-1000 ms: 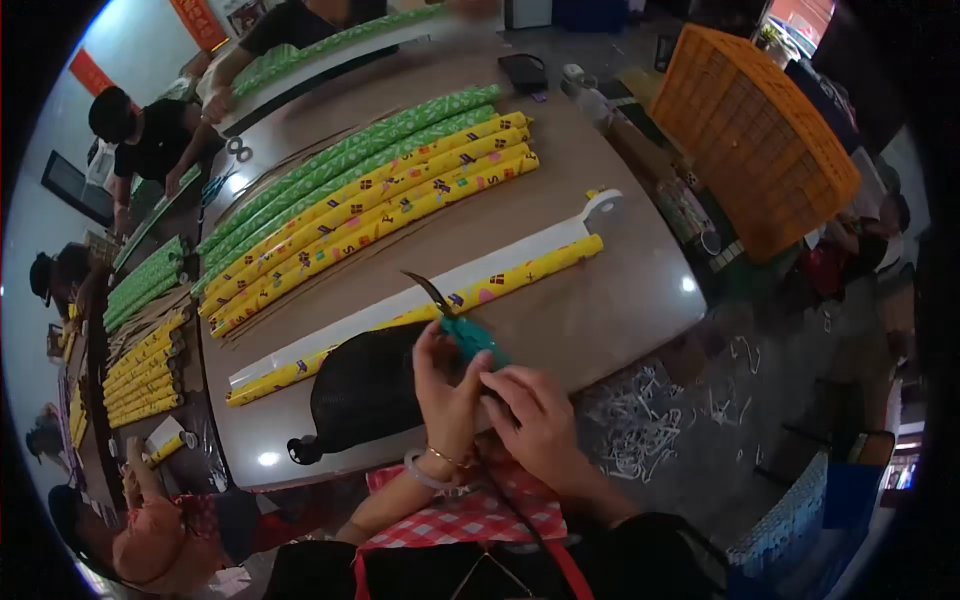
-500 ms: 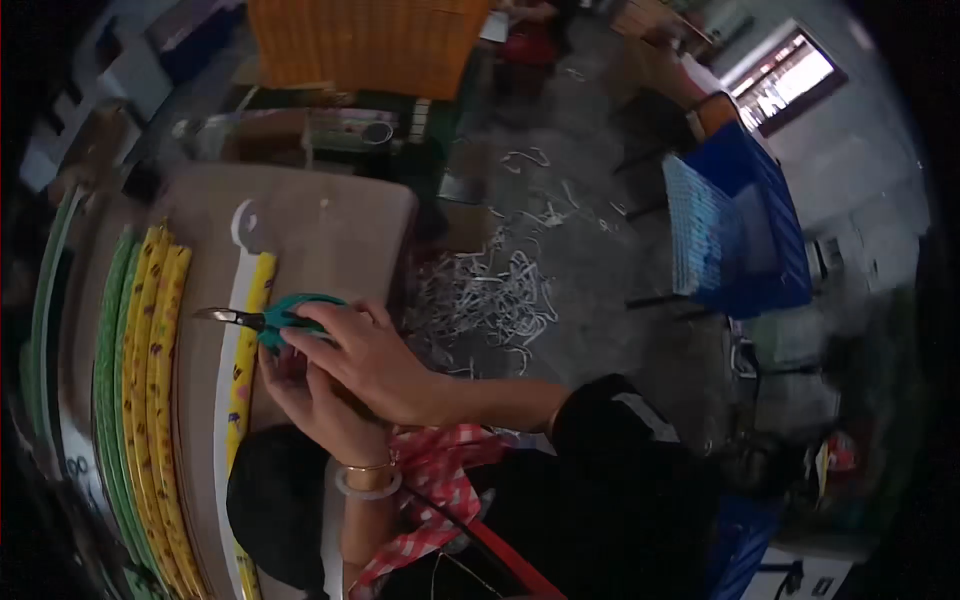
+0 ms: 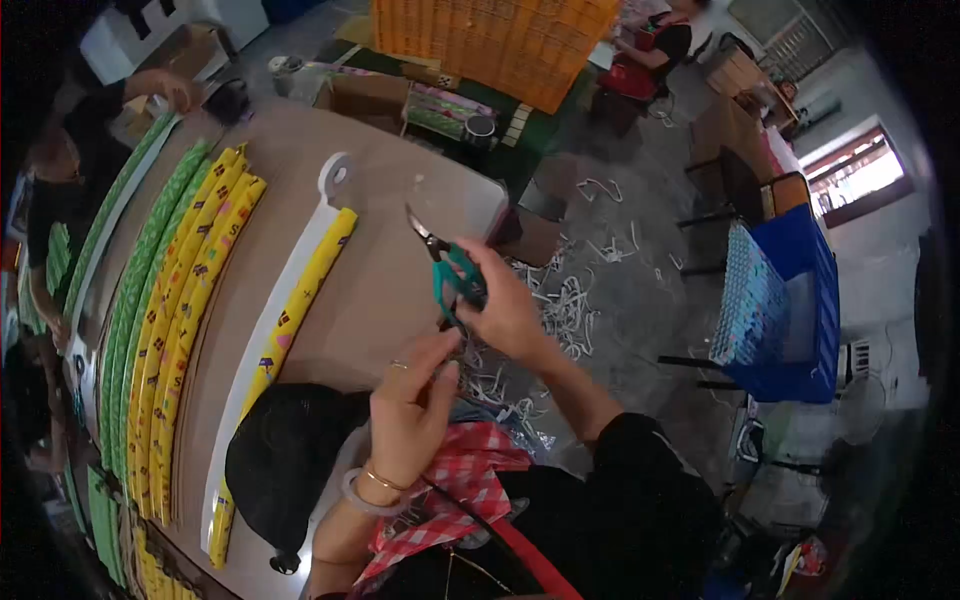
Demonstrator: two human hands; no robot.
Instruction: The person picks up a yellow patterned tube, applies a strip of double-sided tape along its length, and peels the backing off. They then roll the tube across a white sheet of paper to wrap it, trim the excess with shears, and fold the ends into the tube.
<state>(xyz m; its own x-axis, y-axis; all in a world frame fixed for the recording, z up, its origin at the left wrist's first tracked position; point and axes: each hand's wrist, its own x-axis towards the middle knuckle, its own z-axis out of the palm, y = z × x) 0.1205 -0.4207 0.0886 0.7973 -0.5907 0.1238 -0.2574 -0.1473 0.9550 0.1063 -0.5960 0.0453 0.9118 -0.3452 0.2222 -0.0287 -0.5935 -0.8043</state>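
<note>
Teal-handled scissors (image 3: 429, 240) are held in my right hand (image 3: 500, 305), blades pointing up and left over the table's right part. Lower and to the left is my left hand (image 3: 415, 400), wearing a ring and bracelets, with its fingers loosely bent and apart, holding nothing visible. Left of both hands, a yellow patterned roll (image 3: 300, 300) lies lengthwise beside a white strip (image 3: 262, 345). The strip's top end meets a white ring-shaped piece (image 3: 335, 177).
Yellow rolls (image 3: 185, 330) and green rolls (image 3: 140, 300) lie on the brown table (image 3: 400, 165). People stand at far left and sit behind. White scraps (image 3: 565, 310) litter the floor. An orange crate (image 3: 490, 45) and blue bin (image 3: 800, 340) are beyond.
The scissors in my right hand have moved right, away from the yellow roll. My left hand has separated from the right hand. The view has shifted, showing more of the table's left side.
</note>
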